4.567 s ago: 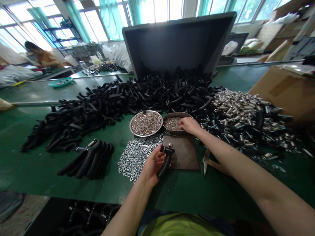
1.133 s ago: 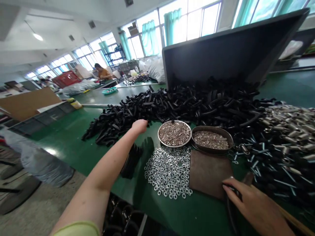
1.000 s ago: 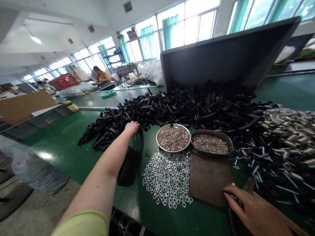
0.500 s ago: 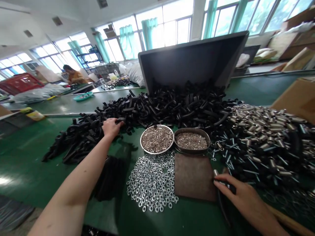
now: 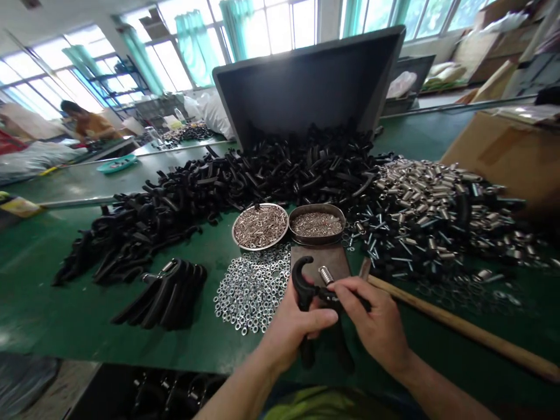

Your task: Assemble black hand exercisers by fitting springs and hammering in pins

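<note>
Around a black hooked handle piece my left hand is closed, thumb pointing right. My right hand pinches a second black handle piece with a short silver cylinder on its upper end. The two pieces meet between my hands, over a dark square plate. How they join is hidden by my fingers. Left of my hands lies a spread of metal nuts. Behind the plate stand a round dish of small pins and an oval tin of tiny metal parts.
A long pile of black handle pieces spills from a tipped grey bin. Silver cylinders and screws heap at right, near a wooden-handled hammer. Stacked black handles lie at left. A person sits far left.
My left hand has come from the black pile to the plate with a hooked handle piece. My right hand has moved left to meet it. The view has shifted right and down.
</note>
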`<state>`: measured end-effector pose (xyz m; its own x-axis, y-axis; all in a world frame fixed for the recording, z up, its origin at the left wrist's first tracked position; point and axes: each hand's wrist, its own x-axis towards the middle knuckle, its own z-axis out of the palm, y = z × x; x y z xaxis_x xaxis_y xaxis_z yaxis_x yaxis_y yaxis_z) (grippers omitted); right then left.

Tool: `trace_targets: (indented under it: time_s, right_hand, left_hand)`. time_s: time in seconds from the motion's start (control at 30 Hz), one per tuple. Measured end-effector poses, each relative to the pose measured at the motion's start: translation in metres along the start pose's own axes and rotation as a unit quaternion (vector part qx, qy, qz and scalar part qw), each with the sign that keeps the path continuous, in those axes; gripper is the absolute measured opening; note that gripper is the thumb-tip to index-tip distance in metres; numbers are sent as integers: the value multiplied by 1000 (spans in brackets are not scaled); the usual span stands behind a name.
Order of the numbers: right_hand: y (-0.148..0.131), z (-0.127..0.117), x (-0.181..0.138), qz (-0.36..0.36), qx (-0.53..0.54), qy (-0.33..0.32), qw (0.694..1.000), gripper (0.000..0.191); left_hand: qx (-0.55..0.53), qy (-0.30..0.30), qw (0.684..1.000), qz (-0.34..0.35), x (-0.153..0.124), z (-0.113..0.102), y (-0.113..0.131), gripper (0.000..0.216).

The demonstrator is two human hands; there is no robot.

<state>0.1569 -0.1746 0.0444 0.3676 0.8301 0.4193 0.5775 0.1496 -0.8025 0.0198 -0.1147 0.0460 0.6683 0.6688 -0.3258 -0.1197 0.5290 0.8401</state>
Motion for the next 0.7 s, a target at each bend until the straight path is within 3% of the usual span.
trace_targets:
  time_s: [0.13,0.33,0.53,0.6,0.63,0.7]
  right_hand:
    - [-3,0,-6,-33,-17,-1,999,16]
    - [-4,2,-11,-5,-36,34,999,20]
    - [5,-11,-1,-103,-19,-120,987,19]
    - [11,-15,-2,-135,-16,-137,981,19]
    - [14,-16,-4,-123,-16,-134,983,19]
    - [19,-15,-7,-13,3,-148,989,24]
  left_hand:
    - [25,40,999,20,-2,10,1,67]
    - [93,65,989,98,-4,12,-17,59]
    - [69,63,996,1,0,0,-16,65]
    - [50,61,997,-4,1,-6,-11,69]
    - [55,58,997,-3,1,-9,-9,72]
    - [94,59,994,16,1,-14,-3,82]
